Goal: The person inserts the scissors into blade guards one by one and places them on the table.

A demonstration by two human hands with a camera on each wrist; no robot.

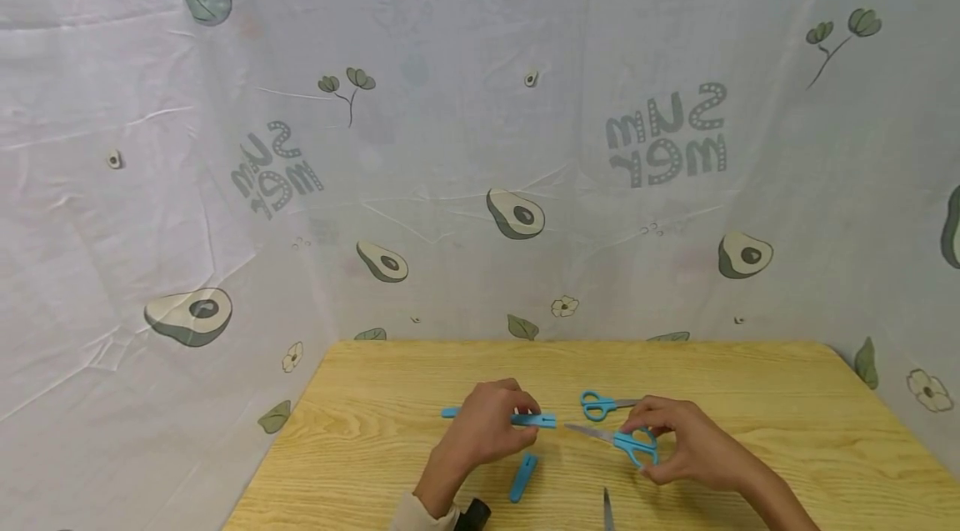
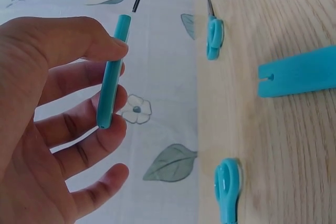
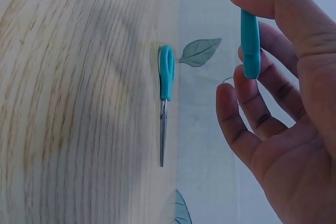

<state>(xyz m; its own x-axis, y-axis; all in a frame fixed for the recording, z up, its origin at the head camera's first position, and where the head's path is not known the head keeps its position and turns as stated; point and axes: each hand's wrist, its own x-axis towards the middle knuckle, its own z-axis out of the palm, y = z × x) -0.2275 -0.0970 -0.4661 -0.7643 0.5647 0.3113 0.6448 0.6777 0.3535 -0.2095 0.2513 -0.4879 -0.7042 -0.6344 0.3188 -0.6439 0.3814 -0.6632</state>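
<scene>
Blue cover (image 1: 534,421) pinched in my left hand (image 1: 491,421), scissors (image 1: 622,439) in my right hand (image 1: 693,443), lower centre; crooked aim could jab me.

In front of me: pale gray-white cloth (image 1: 450,139) as backdrop, its sides angling toward me at left and right. Surface wrinkled, with long creases and a slight sheen along the folds. Print, as I see it: halved avocados (image 1: 506,218), green leaves (image 1: 522,327), cream flowers (image 1: 565,304), budded stems (image 1: 360,79). Two blocks of gray lettering (image 1: 665,121) read "summer" in reverse, split over two lines. Below, my table (image 1: 352,414): yellowish wood-look top, visible grain, far corners rounded, far edge close against the cloth. Light soft and diffuse; wood looks paler, cooler from both wrists. Faint, blurred shadows on the grain.
</scene>
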